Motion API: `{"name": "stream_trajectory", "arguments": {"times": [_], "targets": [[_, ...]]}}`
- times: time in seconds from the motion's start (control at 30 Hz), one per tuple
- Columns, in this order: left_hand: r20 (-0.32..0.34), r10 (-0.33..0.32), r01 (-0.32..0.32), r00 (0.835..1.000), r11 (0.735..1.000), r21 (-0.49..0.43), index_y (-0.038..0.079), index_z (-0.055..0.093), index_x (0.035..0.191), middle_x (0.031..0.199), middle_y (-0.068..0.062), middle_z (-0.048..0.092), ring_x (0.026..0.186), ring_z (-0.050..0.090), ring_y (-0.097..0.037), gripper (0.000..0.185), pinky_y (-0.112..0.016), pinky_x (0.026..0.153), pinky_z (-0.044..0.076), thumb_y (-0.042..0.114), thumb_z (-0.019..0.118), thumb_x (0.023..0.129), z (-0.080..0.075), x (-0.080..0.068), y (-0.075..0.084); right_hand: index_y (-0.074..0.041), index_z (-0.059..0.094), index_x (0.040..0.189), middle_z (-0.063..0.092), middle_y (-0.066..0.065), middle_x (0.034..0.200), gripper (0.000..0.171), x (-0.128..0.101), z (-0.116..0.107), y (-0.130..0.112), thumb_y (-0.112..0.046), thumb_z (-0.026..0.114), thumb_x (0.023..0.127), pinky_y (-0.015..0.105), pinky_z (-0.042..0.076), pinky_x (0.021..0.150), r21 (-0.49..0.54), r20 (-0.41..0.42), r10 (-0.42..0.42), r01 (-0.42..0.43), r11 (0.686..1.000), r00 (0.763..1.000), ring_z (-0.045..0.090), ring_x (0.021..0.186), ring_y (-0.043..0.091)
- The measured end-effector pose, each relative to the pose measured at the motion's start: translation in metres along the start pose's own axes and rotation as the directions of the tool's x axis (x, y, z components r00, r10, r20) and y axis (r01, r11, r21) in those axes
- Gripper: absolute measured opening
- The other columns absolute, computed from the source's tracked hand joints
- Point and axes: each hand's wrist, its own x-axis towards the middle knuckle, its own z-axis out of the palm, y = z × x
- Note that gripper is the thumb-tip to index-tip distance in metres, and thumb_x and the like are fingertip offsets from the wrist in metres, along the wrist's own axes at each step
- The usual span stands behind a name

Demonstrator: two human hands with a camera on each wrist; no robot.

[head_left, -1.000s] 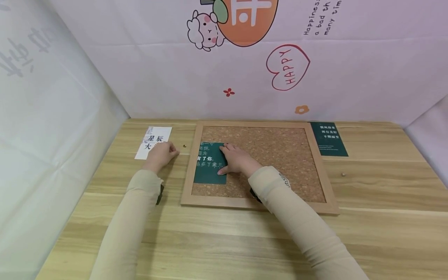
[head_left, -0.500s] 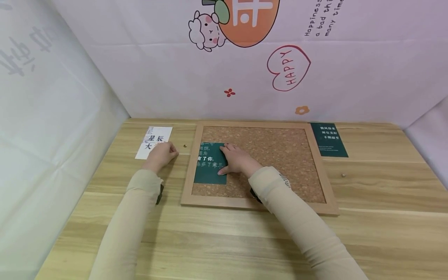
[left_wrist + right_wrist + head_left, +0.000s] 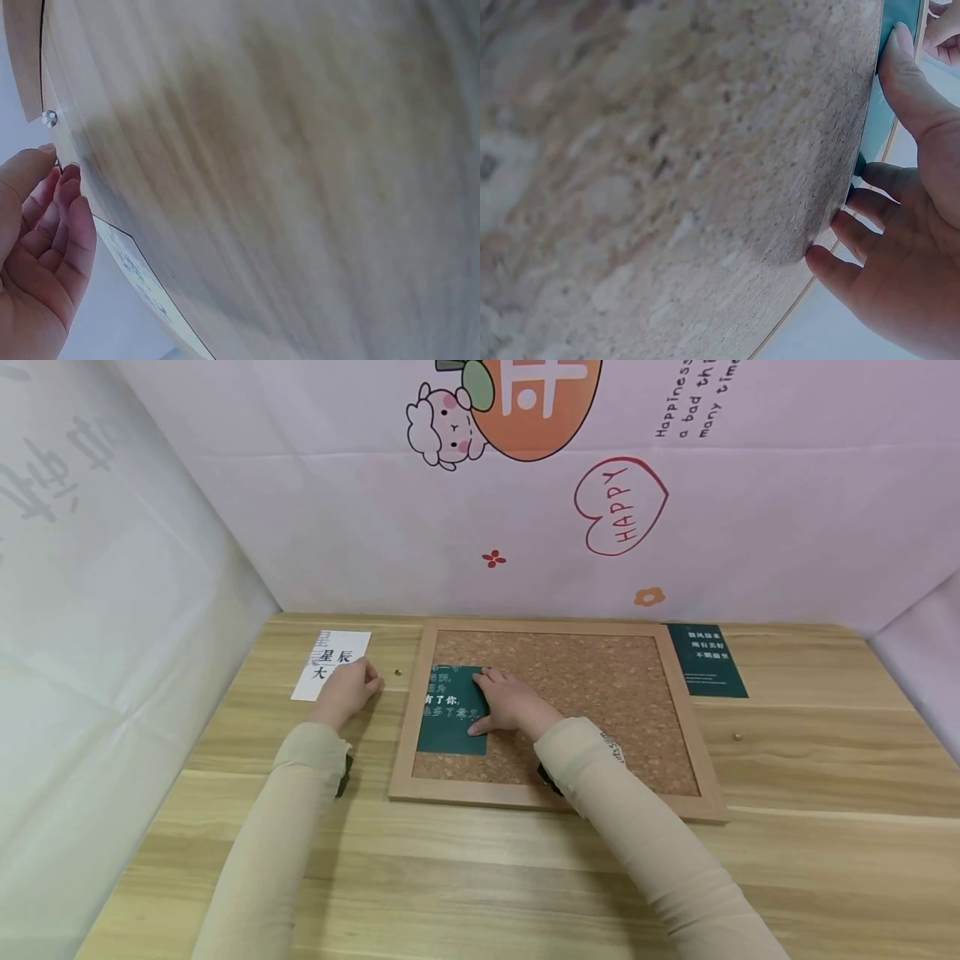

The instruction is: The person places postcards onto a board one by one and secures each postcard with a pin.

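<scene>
Head view: wooden table, cork board, cartoon-printed backdrop.

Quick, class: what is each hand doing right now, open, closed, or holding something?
Left hand: fingers loosely curled, holding nothing, beside the white card.
Right hand: open, pressing the green card flat on the cork board.

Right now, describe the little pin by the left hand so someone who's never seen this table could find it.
Start at the cork board in its wooden frame. Just outside its left edge, on bare table, sits a small round brass pushpin, right of the left hand and the white card. A second pin lies right of the board, near no hand.
</scene>
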Motion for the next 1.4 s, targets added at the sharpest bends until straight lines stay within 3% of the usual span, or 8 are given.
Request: {"name": "stream_trajectory", "arguments": {"times": [0.13, 0.33, 0.5, 0.67, 0.83, 1.1, 1.4], "targets": [[-0.012, 0.022, -0.022, 1.000, 1.000, -0.005, -0.001, 0.058, 0.109, 0.107, -0.021, 0.065, 0.094, 0.061, -0.029, 0.024, -0.039, 0.083, 0.051, 0.019, 0.052, 0.099, 0.003, 0.003, 0.000, -0.007, 0.018, 0.153, 0.015, 0.013, 0.161, 0.093, 0.000, 0.000, 0.000, -0.047, 0.068, 0.084, 0.043, 0.021, 0.122, -0.002, 0.002, -0.002, 0.002, 1.000, 1.000, 0.017, 0.149, 0.031], [-0.042, 0.061, -0.063, 0.997, 0.997, -0.044, 0.000, 0.062, 0.102, 0.098, -0.016, 0.066, 0.082, 0.056, -0.023, 0.024, -0.031, 0.072, 0.047, 0.022, 0.054, 0.098, 0.005, 0.005, 0.002, -0.007, 0.018, 0.153, 0.015, 0.013, 0.161, 0.092, 0.000, 0.002, 0.001, -0.046, 0.067, 0.086, 0.044, 0.020, 0.122, 0.005, 0.000, -0.002, 0.002, 1.000, 1.000, 0.017, 0.149, 0.031], [-0.061, 0.049, -0.054, 0.997, 0.995, -0.085, 0.000, 0.063, 0.098, 0.092, -0.014, 0.064, 0.077, 0.052, -0.019, 0.022, -0.026, 0.065, 0.041, 0.020, 0.055, 0.097, 0.004, 0.007, 0.009, -0.007, 0.018, 0.153, 0.014, 0.013, 0.161, 0.092, 0.003, 0.002, 0.003, -0.044, 0.068, 0.085, 0.044, 0.020, 0.122, 0.025, 0.009, 0.005, -0.005, 1.000, 1.000, 0.016, 0.149, 0.031], [-0.084, 0.054, -0.063, 0.995, 0.992, -0.106, -0.001, 0.064, 0.095, 0.093, -0.016, 0.066, 0.077, 0.055, -0.020, 0.021, -0.029, 0.068, 0.045, 0.019, 0.058, 0.096, 0.005, 0.008, 0.017, -0.006, 0.020, 0.152, 0.016, 0.014, 0.160, 0.095, 0.005, 0.002, 0.005, -0.048, 0.069, 0.083, 0.045, 0.022, 0.121, 0.020, 0.009, -0.001, 0.001, 1.000, 1.000, 0.018, 0.148, 0.032], [-0.074, 0.060, -0.070, 0.995, 0.986, -0.148, 0.002, 0.065, 0.096, 0.094, -0.015, 0.068, 0.080, 0.060, -0.021, 0.020, -0.033, 0.076, 0.050, 0.020, 0.059, 0.095, 0.007, 0.010, 0.024, -0.007, 0.016, 0.153, 0.012, 0.013, 0.162, 0.093, 0.004, 0.000, 0.003, -0.045, 0.067, 0.086, 0.043, 0.019, 0.122, 0.027, 0.018, 0.003, -0.003, 1.000, 1.000, 0.013, 0.150, 0.031], [-0.031, 0.043, -0.048, 0.999, 0.977, -0.207, 0.007, 0.063, 0.098, 0.096, -0.012, 0.068, 0.078, 0.059, -0.019, 0.018, -0.027, 0.068, 0.048, 0.024, 0.061, 0.093, 0.008, 0.009, 0.036, -0.007, 0.017, 0.153, 0.013, 0.014, 0.161, 0.093, 0.000, 0.000, 0.002, -0.047, 0.066, 0.086, 0.045, 0.021, 0.121, 0.005, 0.009, -0.007, 0.007, 1.000, 1.000, 0.015, 0.149, 0.032], [-0.048, 0.024, -0.033, 0.999, 0.982, -0.188, 0.009, 0.060, 0.097, 0.088, -0.009, 0.066, 0.071, 0.059, -0.017, 0.027, -0.023, 0.059, 0.045, 0.035, 0.061, 0.093, 0.010, 0.014, 0.048, -0.007, 0.017, 0.153, 0.013, 0.014, 0.161, 0.093, 0.001, 0.001, 0.002, -0.046, 0.067, 0.086, 0.045, 0.021, 0.121, 0.015, 0.008, -0.009, 0.009, 1.000, 1.000, 0.015, 0.149, 0.032]]}}
